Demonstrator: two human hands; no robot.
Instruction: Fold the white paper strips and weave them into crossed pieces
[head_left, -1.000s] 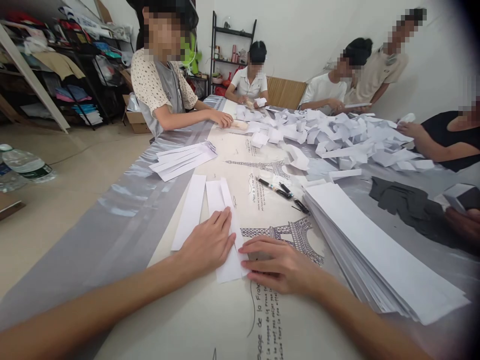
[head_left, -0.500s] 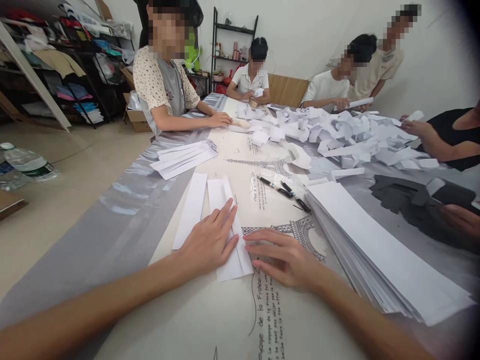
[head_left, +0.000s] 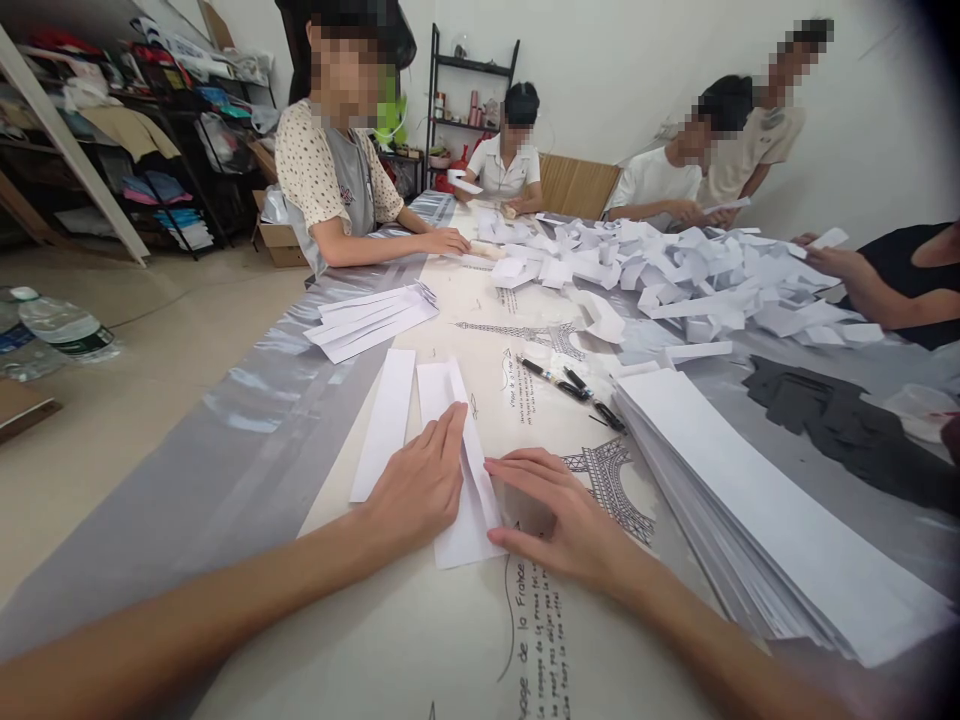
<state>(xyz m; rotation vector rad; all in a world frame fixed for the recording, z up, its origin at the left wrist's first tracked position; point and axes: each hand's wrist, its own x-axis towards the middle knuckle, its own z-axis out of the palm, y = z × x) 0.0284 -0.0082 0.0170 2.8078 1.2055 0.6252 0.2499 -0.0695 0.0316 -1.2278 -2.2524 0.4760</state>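
Folding a paper strip lengthwise at the near edge of the worktop.

The left hand (head_left: pixel 420 490) lay flat and open on the paper strip (head_left: pixel 461 470), pinning it; the right hand (head_left: pixel 566 520), fingers spread, pressed the raised flap along its right edge; gripping nothing; the step looked like creasing the fold, and the next move would call for a firm, even press along the crease; one flat strip (head_left: pixel 386 420) lay beside it, two pens (head_left: pixel 570 385) toward the middle, one tall stack of strips (head_left: pixel 757 510) at the right edge.
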